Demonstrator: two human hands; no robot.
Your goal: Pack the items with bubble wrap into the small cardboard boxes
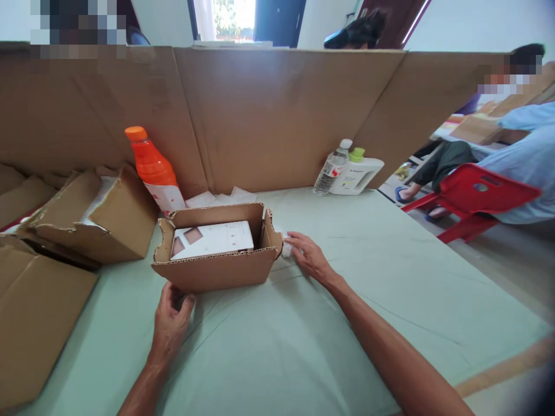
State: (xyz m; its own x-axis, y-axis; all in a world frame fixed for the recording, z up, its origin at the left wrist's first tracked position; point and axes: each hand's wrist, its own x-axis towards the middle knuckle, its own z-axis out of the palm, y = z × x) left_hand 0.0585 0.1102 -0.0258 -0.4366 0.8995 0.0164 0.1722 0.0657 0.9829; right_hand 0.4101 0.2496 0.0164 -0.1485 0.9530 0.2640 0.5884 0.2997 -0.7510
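Note:
A small open cardboard box (pixel 217 268) sits on the pale green table cover (pixel 347 300), with a white flat package (pixel 212 238) lying inside it. My left hand (pixel 170 323) rests at the box's near left bottom corner, fingers curled against the cardboard. My right hand (pixel 309 254) lies on the cover just right of the box, its fingertips pinching a small white piece (pixel 287 249) next to the box's right flap.
An orange bottle (pixel 154 167) leans behind the box, with torn cardboard boxes (pixel 99 214) at the left. A clear water bottle (pixel 332 169) and a white jug (pixel 358 173) stand by the tall cardboard screen (pixel 277 115). A person sits on a red chair (pixel 472 196) at the right.

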